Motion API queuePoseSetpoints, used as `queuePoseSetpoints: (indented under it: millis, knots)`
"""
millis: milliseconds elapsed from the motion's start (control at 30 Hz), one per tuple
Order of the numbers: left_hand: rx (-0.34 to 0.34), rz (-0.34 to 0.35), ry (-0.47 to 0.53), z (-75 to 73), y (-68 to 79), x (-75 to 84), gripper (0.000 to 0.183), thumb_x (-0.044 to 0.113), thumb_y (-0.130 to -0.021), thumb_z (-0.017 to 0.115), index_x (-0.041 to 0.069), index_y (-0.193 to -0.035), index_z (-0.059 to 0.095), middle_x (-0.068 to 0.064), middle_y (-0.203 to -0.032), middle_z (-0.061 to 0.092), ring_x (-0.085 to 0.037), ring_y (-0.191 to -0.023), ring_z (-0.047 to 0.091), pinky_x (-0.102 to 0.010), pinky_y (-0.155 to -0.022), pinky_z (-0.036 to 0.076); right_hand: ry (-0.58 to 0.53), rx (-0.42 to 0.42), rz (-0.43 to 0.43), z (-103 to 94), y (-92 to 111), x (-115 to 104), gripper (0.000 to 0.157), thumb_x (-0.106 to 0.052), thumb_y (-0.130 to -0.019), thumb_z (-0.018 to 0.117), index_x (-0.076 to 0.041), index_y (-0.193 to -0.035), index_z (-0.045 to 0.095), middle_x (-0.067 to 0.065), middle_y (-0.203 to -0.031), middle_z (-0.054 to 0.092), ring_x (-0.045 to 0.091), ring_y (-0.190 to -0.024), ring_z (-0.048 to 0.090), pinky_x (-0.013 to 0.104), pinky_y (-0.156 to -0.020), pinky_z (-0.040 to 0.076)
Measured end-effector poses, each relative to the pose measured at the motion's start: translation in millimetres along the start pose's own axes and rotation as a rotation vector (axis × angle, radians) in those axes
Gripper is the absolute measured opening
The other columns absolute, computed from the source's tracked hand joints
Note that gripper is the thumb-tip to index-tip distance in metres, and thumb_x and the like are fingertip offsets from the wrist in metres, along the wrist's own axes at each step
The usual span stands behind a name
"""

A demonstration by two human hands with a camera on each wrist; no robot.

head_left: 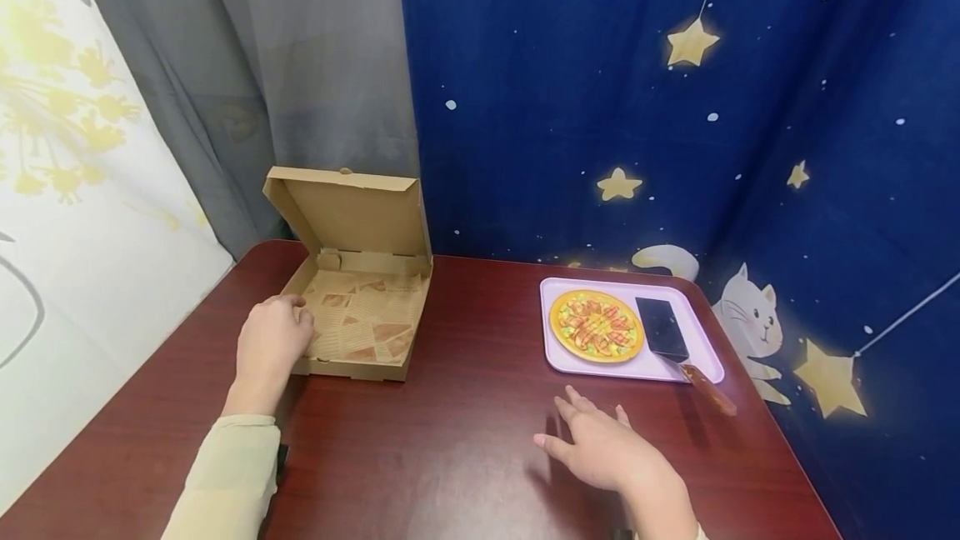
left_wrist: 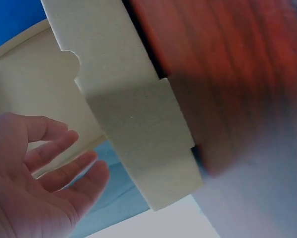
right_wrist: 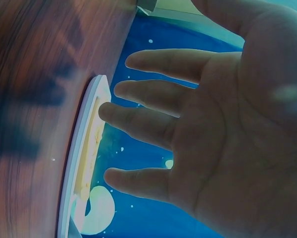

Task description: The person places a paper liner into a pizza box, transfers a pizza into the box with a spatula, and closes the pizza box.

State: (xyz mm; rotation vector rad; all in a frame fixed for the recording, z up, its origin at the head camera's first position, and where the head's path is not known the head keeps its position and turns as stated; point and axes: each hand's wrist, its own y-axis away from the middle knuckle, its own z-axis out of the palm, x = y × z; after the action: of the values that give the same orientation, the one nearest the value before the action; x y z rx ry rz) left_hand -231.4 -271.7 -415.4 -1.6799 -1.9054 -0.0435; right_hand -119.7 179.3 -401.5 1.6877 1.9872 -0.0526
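Observation:
A cardboard pizza box (head_left: 408, 369) stands with its lid (head_left: 367, 219) raised at the left of the table, printed paper (head_left: 367, 315) lining its inside. At the box's left side is my left hand (head_left: 273, 336), its fingers loosely bent. In the left wrist view that hand (left_wrist: 49, 173) appears beside the box's front wall (left_wrist: 133, 129), and whether it touches the box cannot be told. My right hand (head_left: 611, 448), fingers spread, hovers above the table in front of a lilac tray (head_left: 555, 363). On the tray lie a pizza (head_left: 597, 326) and a spatula (head_left: 663, 330) with a brown handle (head_left: 711, 390).
The dark red wooden table (head_left: 450, 457) carries the box and the tray. Behind it hang a grey curtain (head_left: 337, 65) and a blue curtain (head_left: 540, 107) with stars and a cat printed on it. The spatula's handle sticks out over the tray's front rim.

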Motion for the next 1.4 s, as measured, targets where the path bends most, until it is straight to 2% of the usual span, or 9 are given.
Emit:
queuePoseSetpoints:
  millis: [267, 467, 700, 800, 900, 1000, 1133, 1267, 1400]
  knots:
    - [-0.009, 0.041, -0.002, -6.6, 2.9, 12.3, 0.038, 0.016, -0.099, 0.053, -0.005, -0.125, 0.072, -0.031, -0.132, 0.069, -0.057, -0.123, 0.062, -0.071, -0.093, 0.053, -0.02, 0.007, 0.007, -3.1, 2.7, -1.2, 0.075, -0.056, -0.099, 0.067, -0.003, -0.151, 0.058, 0.019, -0.167, 0.045, 0.04, -0.161, 0.033, 0.08, -0.125, 0.011]
    - [-0.035, 0.146, 0.008, -13.1, 6.6, 34.9, 0.037, 0.019, -0.102, 0.056, -0.004, -0.126, 0.071, -0.03, -0.13, 0.071, -0.053, -0.124, 0.065, -0.07, -0.096, 0.054, -0.016, 0.011, 0.015, -4.9, 2.6, -1.0, 0.076, -0.058, -0.099, 0.066, -0.004, -0.152, 0.058, 0.019, -0.168, 0.044, 0.039, -0.162, 0.033, 0.08, -0.126, 0.011]
    - [-0.181, 0.228, -0.009, -15.0, 26.5, 73.9, 0.041, 0.024, -0.104, 0.057, -0.001, -0.133, 0.07, -0.027, -0.135, 0.07, -0.05, -0.124, 0.067, -0.066, -0.098, 0.056, -0.012, 0.016, 0.02, -2.9, 2.8, 0.9, 0.077, -0.058, -0.099, 0.066, -0.004, -0.152, 0.057, 0.019, -0.168, 0.044, 0.039, -0.161, 0.034, 0.08, -0.125, 0.012]
    - [-0.264, 0.305, -0.007, -9.4, 39.3, 88.2, 0.04, 0.023, -0.103, 0.062, -0.003, -0.132, 0.07, -0.026, -0.135, 0.071, -0.048, -0.127, 0.067, -0.063, -0.105, 0.055, -0.01, 0.012, 0.023, -2.3, 2.7, 1.5, 0.077, -0.059, -0.098, 0.067, -0.004, -0.153, 0.057, 0.019, -0.168, 0.044, 0.038, -0.161, 0.034, 0.08, -0.125, 0.012]
    - [-0.349, 0.341, -0.046, -4.1, 50.7, 97.7, 0.043, 0.025, -0.102, 0.066, -0.004, -0.134, 0.07, -0.024, -0.14, 0.069, -0.049, -0.136, 0.06, -0.063, -0.113, 0.05, -0.008, 0.009, 0.023, -2.1, 2.1, 1.8, 0.078, -0.059, -0.098, 0.067, -0.005, -0.153, 0.057, 0.018, -0.168, 0.044, 0.038, -0.161, 0.034, 0.08, -0.125, 0.012]
    - [-0.42, 0.335, -0.112, -0.1, 59.2, 102.9, 0.049, 0.029, -0.102, 0.068, -0.003, -0.138, 0.067, -0.024, -0.148, 0.064, -0.051, -0.144, 0.052, -0.068, -0.116, 0.044, -0.004, 0.007, 0.02, -2.2, 1.4, 2.1, 0.078, -0.059, -0.098, 0.067, -0.005, -0.153, 0.057, 0.019, -0.168, 0.043, 0.039, -0.162, 0.034, 0.08, -0.125, 0.012]
    - [-0.475, 0.318, -0.171, 6.9, 66.5, 105.7, 0.055, 0.034, -0.102, 0.068, -0.001, -0.144, 0.063, -0.024, -0.155, 0.058, -0.051, -0.148, 0.048, -0.074, -0.116, 0.04, -0.011, 0.011, 0.021, -2.4, 1.3, 3.2, 0.079, -0.059, -0.099, 0.067, -0.005, -0.155, 0.054, 0.02, -0.171, 0.038, 0.039, -0.163, 0.03, 0.08, -0.126, 0.011]
    - [-0.509, 0.316, -0.183, 12.1, 73.5, 106.5, 0.059, 0.035, -0.103, 0.066, -0.002, -0.149, 0.058, -0.026, -0.157, 0.055, -0.052, -0.148, 0.047, -0.075, -0.118, 0.037, -0.015, 0.03, 0.014, -2.8, 0.8, 4.2, 0.081, -0.059, -0.099, 0.066, -0.006, -0.158, 0.051, 0.02, -0.174, 0.033, 0.04, -0.164, 0.027, 0.08, -0.126, 0.009]
    - [-0.506, 0.341, -0.165, 15.8, 79.6, 107.4, 0.059, 0.031, -0.102, 0.068, -0.007, -0.146, 0.058, -0.029, -0.154, 0.056, -0.051, -0.146, 0.049, -0.069, -0.12, 0.039, -0.002, 0.054, 0.011, -2.6, 0.1, 6.1, 0.081, -0.06, -0.099, 0.066, -0.006, -0.158, 0.051, 0.02, -0.174, 0.031, 0.041, -0.164, 0.026, 0.08, -0.126, 0.008]
